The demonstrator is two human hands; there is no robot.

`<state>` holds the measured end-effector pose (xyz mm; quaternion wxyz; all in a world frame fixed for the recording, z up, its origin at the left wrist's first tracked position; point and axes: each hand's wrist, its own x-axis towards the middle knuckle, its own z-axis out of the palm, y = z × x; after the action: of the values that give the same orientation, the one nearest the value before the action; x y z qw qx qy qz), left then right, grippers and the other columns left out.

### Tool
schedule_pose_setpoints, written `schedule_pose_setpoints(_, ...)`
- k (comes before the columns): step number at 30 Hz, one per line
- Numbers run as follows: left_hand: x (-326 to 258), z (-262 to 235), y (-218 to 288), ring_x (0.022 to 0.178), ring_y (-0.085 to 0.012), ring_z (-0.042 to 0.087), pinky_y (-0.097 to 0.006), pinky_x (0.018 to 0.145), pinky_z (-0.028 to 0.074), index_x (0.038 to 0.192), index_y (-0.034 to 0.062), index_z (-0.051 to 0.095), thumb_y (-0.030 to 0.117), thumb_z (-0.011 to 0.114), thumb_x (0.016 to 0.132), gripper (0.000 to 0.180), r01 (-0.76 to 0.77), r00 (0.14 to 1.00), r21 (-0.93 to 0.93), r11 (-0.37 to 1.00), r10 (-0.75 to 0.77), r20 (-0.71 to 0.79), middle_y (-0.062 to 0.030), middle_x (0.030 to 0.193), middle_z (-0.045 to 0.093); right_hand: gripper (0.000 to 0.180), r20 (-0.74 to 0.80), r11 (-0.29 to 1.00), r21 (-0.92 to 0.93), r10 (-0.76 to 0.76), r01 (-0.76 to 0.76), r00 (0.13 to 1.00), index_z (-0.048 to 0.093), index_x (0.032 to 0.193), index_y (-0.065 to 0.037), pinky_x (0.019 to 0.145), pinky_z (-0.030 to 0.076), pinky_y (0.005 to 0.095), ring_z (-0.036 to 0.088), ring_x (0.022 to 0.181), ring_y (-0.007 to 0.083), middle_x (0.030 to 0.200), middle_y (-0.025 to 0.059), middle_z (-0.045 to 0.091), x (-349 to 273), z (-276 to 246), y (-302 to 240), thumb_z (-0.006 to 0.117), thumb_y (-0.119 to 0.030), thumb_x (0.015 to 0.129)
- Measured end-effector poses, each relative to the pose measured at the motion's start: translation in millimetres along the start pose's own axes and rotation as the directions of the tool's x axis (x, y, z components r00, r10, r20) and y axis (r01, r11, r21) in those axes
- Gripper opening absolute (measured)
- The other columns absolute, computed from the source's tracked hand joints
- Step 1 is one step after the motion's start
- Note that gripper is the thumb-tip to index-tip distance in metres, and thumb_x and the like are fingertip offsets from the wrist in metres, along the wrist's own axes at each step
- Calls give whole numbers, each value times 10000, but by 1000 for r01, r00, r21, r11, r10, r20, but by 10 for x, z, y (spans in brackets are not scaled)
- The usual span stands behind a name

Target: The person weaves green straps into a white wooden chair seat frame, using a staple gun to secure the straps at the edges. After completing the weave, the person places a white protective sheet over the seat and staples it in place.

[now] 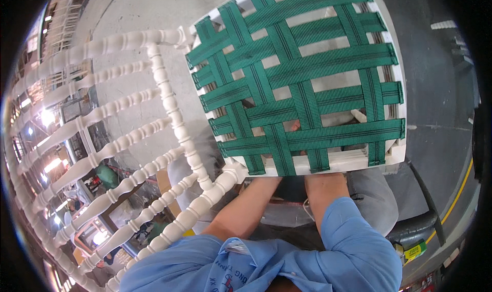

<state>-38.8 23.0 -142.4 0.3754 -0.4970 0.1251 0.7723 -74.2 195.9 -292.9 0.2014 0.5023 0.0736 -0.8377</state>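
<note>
A white wooden chair lies tipped in front of me, and its seat frame (338,161) is woven with green webbing straps (297,71). Both my forearms reach up from the lower edge and pass under the near rail of the seat. My left forearm (246,207) is bare, and my right forearm (325,192) comes out of a blue sleeve. Both hands are hidden beneath the webbing. Only a small patch of fingers (292,125) shows through a gap between straps, and I cannot tell which hand it belongs to or what it holds.
The chair's back of white turned spindles (118,143) fans out to the left over a grey concrete floor (148,10). At the right is a dark floor with a yellow line (453,202). Workshop clutter and lights show at the far left.
</note>
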Motion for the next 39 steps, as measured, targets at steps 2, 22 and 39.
schedule_pose_setpoints(2, 25, -55, -26, 676, -210, 614, -365, 590, 539, 987, 119, 627, 386, 608, 948, 271, -57, 997, -25, 998, 58, 44, -37, 756, 610, 560, 9, 1000, -30, 8, -8, 1000, 603, 1335, -105, 689, 604, 548, 745, 862, 272, 1077, 111, 748, -85, -83, 60, 525, -546, 1000)
schedule_pose_setpoints(22, 631, 197, -315, 619, -168, 638, -333, 550, 460, 870, 110, 692, 157, 676, 926, 75, -8, 984, -65, 998, 19, 174, -1, 750, 691, 222, 320, -86, -846, -871, 527, 372, 698, 1111, -6, 807, 549, 315, 671, 856, 139, 941, 43, 713, -4627, -392, -85, 625, -204, 1040)
schedule_pose_setpoints(39, 394, 150, -434, 783, -280, 684, -518, 685, 595, 904, 166, 668, 446, 579, 917, 294, -138, 978, -308, 941, 179, 108, -46, 817, 685, 541, -40, 54, -993, -990, 102, 134, 629, 1204, 3, 799, 533, 344, 657, 901, 209, 1040, 73, 696, -5663, -2629, -256, 684, 0, 666)
